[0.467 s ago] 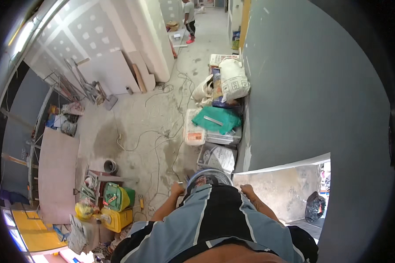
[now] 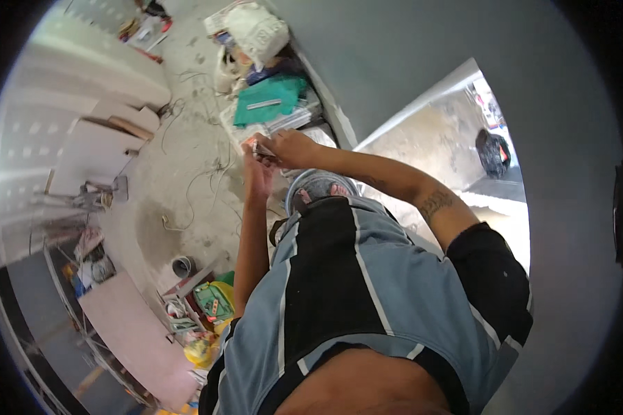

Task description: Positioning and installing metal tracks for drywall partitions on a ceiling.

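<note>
My two hands meet in front of me, above the stacked bags. My left hand (image 2: 258, 176) is turned palm up, its fingers curled around a small, thin object with a pale, shiny edge (image 2: 256, 147). From the right, my right hand (image 2: 294, 147) closes over the same object, covering most of it, so its kind cannot be made out. Below the hands lies a green sheet (image 2: 277, 97) with a pale flat strip (image 2: 264, 104) on top. My feet show near the rim of a round grey tub or bucket (image 2: 292, 196), largely hidden by my shirt.
White sacks (image 2: 256, 31) line the grey wall (image 2: 387, 55) on the right, which has a low opening (image 2: 422, 145). Cables (image 2: 187, 214) trail across the concrete floor. To the left are a grey bucket (image 2: 183, 265), a green container (image 2: 213, 301) and a pale board (image 2: 135, 332).
Both hands have come up from beside my hips and met in front of me, around the small object. The view has turned, so the sacks and opening appear tilted. The distant person is partly cut off.
</note>
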Demonstrator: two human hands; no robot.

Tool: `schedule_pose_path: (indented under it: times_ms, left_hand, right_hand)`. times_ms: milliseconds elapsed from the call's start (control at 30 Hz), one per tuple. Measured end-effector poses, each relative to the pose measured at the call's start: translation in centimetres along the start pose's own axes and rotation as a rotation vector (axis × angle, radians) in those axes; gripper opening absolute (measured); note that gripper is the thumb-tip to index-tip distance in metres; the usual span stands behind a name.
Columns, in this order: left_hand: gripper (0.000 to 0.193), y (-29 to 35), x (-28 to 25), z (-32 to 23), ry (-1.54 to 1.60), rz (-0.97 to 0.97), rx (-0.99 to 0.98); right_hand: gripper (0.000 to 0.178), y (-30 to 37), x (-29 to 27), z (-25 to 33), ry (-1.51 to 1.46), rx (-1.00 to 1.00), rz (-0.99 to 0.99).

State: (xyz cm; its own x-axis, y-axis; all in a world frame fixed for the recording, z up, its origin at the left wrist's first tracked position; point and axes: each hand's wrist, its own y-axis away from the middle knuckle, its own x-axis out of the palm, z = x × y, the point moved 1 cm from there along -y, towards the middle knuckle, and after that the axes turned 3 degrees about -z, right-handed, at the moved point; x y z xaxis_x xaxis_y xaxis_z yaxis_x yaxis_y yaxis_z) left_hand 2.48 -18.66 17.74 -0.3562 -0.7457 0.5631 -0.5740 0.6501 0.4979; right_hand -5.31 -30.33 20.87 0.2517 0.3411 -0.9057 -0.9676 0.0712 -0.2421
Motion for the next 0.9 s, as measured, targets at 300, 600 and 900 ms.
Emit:
schedule_pose_path:
  times_ms: [300,600,900]
  left_hand:
    - [0.042,3.0,8.9,-2.1,-1.569,-0.107,0.753]
    - [0.043,22.8,30.2,-0.5,-0.559,1.759,0.482]
    - [0.032,15.9,30.7,-1.4,-1.418,1.269,0.947]
  right_hand:
    - [0.029,1.5,-0.7,-4.4,0.214,-0.070,0.016]
    - [0.011,-0.1,6.3,-5.2,0.254,-0.086,0.471]
    - [0.018,11.5,7.5,-11.7,0.160,0.116,0.408]
